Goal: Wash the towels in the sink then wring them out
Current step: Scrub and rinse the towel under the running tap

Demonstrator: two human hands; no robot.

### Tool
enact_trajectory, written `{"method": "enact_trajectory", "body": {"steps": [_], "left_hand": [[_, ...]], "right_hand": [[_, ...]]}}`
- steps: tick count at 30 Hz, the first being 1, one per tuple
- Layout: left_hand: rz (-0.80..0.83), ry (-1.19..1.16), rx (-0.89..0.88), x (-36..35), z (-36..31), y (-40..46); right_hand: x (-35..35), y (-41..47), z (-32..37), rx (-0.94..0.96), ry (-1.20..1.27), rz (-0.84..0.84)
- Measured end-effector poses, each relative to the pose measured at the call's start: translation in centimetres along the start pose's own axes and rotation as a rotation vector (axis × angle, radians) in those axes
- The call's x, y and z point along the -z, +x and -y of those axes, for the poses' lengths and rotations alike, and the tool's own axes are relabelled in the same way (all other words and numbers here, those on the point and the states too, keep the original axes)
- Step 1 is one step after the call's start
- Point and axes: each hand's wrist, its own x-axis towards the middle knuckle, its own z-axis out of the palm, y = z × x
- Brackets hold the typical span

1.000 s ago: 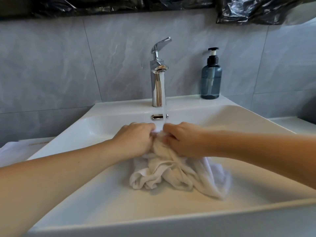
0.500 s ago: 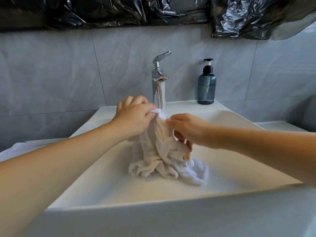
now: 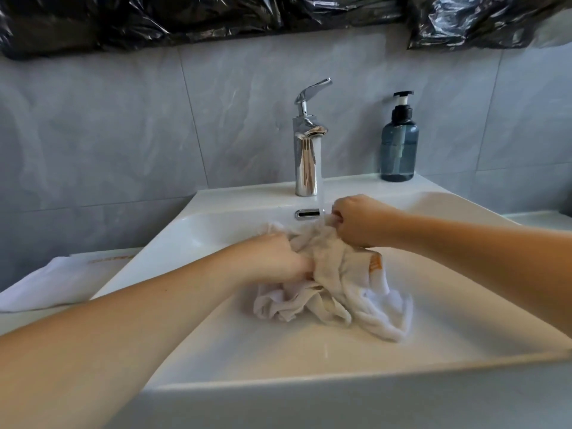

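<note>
A wet white towel [image 3: 337, 292] with a small orange mark lies bunched in the white sink [image 3: 309, 360]. My left hand [image 3: 275, 258] grips the towel's left part, low in the basin. Higher and farther back, my right hand [image 3: 359, 219] is closed on the towel's upper edge, just under the chrome faucet [image 3: 306, 150]. A thin stream of water runs from the spout down beside my right hand. The towel's loose end trails toward the front right of the basin.
A blue soap pump bottle [image 3: 399, 144] stands on the sink's back right ledge. A folded white towel [image 3: 58, 283] lies on the counter left of the sink. Black plastic sheeting [image 3: 216, 20] hangs along the top of the grey tiled wall.
My left hand dropped from its raised position down into the basin with the towel. My right hand moved back and up toward the faucet. The towel went from hanging to spread lower.
</note>
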Motion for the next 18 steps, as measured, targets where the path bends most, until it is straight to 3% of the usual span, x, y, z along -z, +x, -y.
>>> {"method": "enact_trajectory", "body": {"steps": [5, 11, 14, 16, 18], "left_hand": [[-0.173, 0.102, -0.039, 0.2, -0.7, 0.2], [-0.672, 0.239, 0.104, 5.8, 1.8, -0.1], [-0.535, 0.035, 0.041, 4.6, 1.9, 0.3], [-0.318, -0.143, 0.007, 3.6, 1.9, 0.2], [-0.086, -0.152, 0.008, 2.6, 1.9, 0.1]], "right_hand": [[2.6, -0.7, -1.0, 0.002, -0.114, -0.184], [6.9, -3.5, -0.2, 0.059, -0.292, -0.172], [7.3, -4.3, 1.4, 0.036, -0.396, 0.089], [5.8, -4.6, 1.6, 0.047, -0.32, 0.237], [3.4, -4.9, 1.6, 0.121, -0.235, 0.315]]}}
